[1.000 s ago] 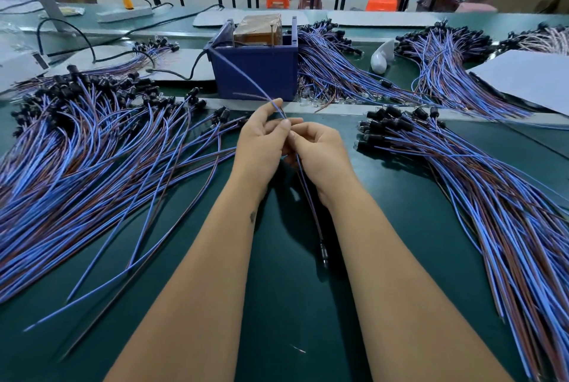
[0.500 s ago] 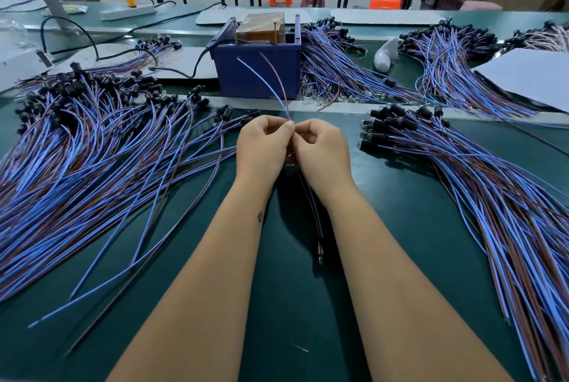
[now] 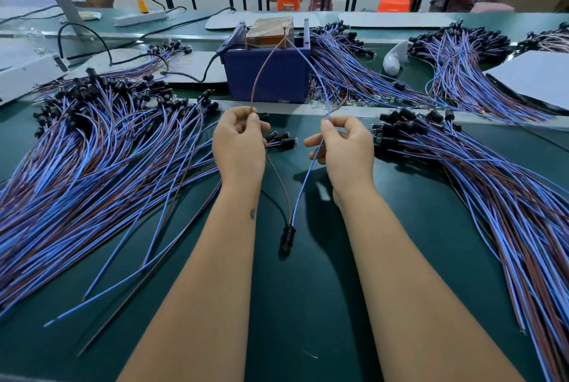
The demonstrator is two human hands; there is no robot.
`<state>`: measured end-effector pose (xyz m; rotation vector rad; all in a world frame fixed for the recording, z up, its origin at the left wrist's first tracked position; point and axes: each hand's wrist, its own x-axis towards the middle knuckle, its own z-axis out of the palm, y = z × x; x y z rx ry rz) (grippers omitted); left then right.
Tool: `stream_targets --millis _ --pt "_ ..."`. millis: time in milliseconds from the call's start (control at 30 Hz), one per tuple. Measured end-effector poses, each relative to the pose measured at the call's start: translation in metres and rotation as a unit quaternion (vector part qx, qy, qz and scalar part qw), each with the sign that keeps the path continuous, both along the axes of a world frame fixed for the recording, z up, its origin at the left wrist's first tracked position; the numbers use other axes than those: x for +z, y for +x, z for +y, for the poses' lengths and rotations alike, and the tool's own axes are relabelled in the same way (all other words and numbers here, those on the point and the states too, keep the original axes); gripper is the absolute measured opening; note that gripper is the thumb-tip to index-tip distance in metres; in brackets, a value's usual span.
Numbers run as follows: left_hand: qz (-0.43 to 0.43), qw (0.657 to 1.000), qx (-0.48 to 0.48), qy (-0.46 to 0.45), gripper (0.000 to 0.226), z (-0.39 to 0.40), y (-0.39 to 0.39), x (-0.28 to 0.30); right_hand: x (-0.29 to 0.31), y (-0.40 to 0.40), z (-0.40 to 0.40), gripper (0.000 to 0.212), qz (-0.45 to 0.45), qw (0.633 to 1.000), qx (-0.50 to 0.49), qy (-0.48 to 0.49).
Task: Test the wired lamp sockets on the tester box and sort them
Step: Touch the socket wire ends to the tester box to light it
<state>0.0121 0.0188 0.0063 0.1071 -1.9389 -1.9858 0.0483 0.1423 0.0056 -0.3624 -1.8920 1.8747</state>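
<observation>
A green table (image 3: 308, 304) carries everything. To the outside of the left hand (image 3: 238, 147) spreads the biggest heap of wired sockets (image 3: 92, 159), blue and brown leads fanned toward the near edge. A second heap (image 3: 492, 196) lies to the outside of the right hand (image 3: 346, 150), its black socket ends just beside the knuckles. More bundles (image 3: 354, 73) lie beyond the hands, past a pale strip.

Straight ahead of both hands, on the far side of that strip, stands the blue tester box (image 3: 268, 73).

The left hand pinches the brown wire (image 3: 257, 79) between thumb and forefinger, the other fingers curled. The right hand pinches the blue wire (image 3: 311, 67) the same way. The hands are apart. From each pinch the wire arcs up and away to the top of the box, where the two tips meet. Back toward the person, both wires run down between the wrists and join at one black socket (image 3: 287, 235), which lies between the forearms.
</observation>
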Motion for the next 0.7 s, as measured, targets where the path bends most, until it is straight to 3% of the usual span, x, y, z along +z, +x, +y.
stream_targets --millis 200,700 --pt "0.027 0.998 0.055 0.013 0.013 -0.0038 -0.0014 0.0024 -0.0006 -0.0032 -0.0038 0.011 -0.01 1.0 0.008 0.016" --pt "-0.016 0.991 0.11 0.08 0.015 -0.0078 -0.0027 0.0028 0.0014 -0.0029 0.001 0.015 -0.027 0.997 -0.051 -0.048"
